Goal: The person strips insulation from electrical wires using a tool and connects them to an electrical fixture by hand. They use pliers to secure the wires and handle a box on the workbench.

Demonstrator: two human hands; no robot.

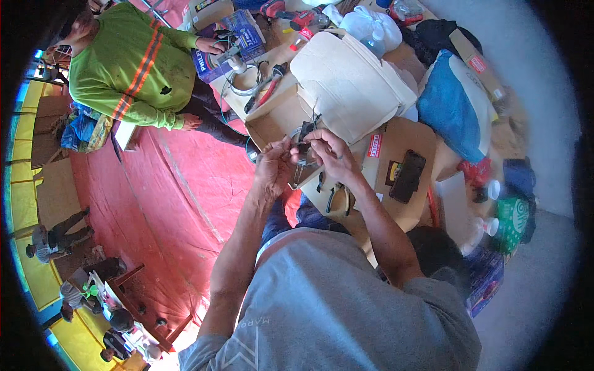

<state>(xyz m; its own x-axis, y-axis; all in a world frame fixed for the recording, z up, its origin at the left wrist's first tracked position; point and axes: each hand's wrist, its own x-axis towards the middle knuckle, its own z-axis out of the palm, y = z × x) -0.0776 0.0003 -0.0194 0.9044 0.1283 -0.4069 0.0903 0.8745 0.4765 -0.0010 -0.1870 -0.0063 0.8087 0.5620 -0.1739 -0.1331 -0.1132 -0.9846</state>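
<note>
A small dark electrical part with thin wires sits between the two hands, raised just above an open cardboard box on a cluttered cardboard-covered work surface. The left hand pinches the part's lower left side with thumb and fingertips pressed together, while the right hand closes its fingertips on the part from the right, so both grips meet on it. Below the hands lie pliers; to the right rests a black phone. A red tarpaulin covers the floor on the left, where a person in a green high-visibility shirt leans over a blue box. A blue-and-white sack lies well to the right.
</note>
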